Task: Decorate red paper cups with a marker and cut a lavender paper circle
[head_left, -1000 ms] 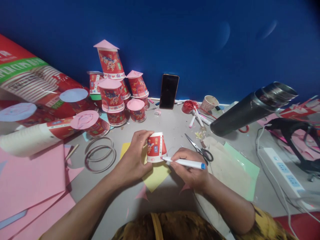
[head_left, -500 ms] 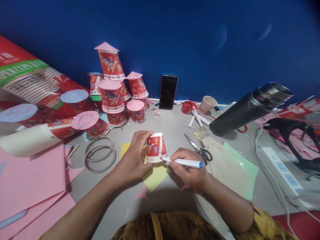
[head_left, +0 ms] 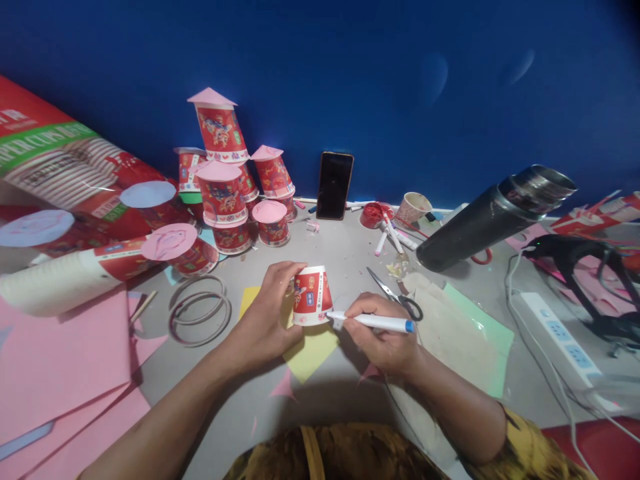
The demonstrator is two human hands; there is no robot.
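Note:
Between thumb and fingers, my left hand (head_left: 267,313) grips a red and white paper cup (head_left: 312,296), which is upside down with its wide rim at the bottom. My right hand (head_left: 383,333) is closed around a white marker (head_left: 375,322) with a blue end. The marker's tip is at the white band near the cup's rim, on the right side; whether it touches cannot be told. Small pinkish marks show on that band. Under the cup lies yellow paper (head_left: 313,353). Open-bladed scissors (head_left: 395,293) rest just beyond my right hand.
Stacked red cups (head_left: 223,193) with pink paper tops stand at the back left. A phone (head_left: 335,185) leans on the blue wall. Grey rings (head_left: 200,310) and pink sheets (head_left: 60,360) lie left. A dark flask (head_left: 480,220), loose markers (head_left: 393,233) and a power strip (head_left: 563,340) are right.
The marker in my right hand has shifted slightly right along the cup's lower band. My left hand still holds the cup in nearly the same place.

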